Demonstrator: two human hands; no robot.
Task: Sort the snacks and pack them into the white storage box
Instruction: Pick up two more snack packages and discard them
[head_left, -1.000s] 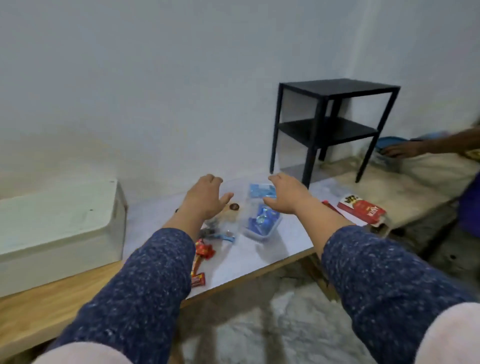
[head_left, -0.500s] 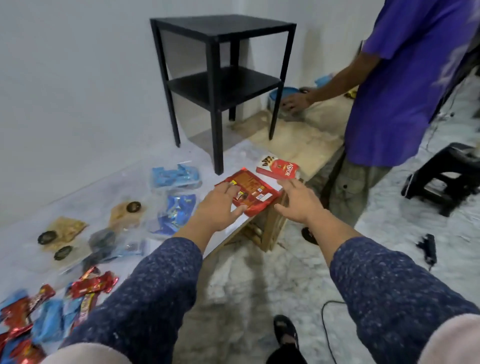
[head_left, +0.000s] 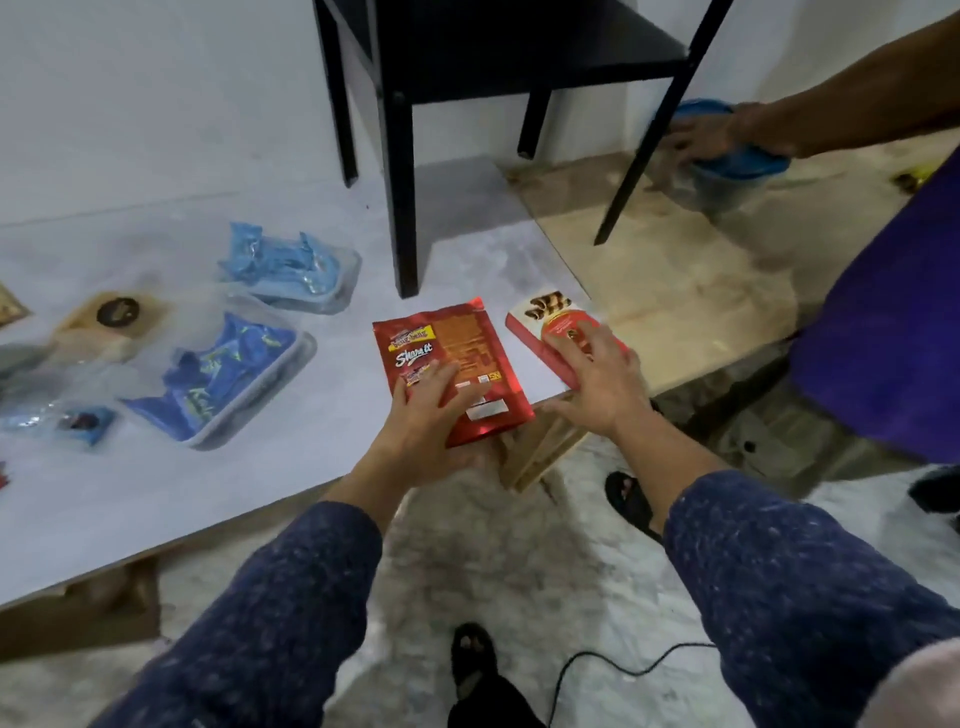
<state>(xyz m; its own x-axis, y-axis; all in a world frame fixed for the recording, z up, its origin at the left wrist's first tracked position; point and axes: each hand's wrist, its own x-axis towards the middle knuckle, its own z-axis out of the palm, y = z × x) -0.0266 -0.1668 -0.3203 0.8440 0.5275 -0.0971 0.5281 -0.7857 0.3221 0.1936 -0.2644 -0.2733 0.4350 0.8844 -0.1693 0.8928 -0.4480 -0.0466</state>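
Both hands out over the near right corner of the counter, sleeves dark blue, speckled.

Left hand on the lower end of a red foil pouch — fingers spread across its face, thumb side at the pouch's near edge where it overhangs the counter edge. Appears to clasp the pouch from the near end; whether the thumb is tucked beneath cannot be told.

Right hand palm down, fingers splayed flat over a red and white snack box. Box lying at the counter's right corner, just beside the pouch, a narrow strip of counter between them. No closed grip seen on the box; hand pressed on top.

Further left on the counter: clear tray of blue wrapped snacks, a second clear tray of lighter blue packets behind it. Beyond those, a tan packet with a dark round label. Small blue wrapper near the left edge of view, partly blurred.

Black side table standing on the counter behind the pouch, front leg just beyond the pouch's top edge.

Far right — another person's hand on a blue-lidded container, blurred. Purple garment at right edge.

White storage box not in view.
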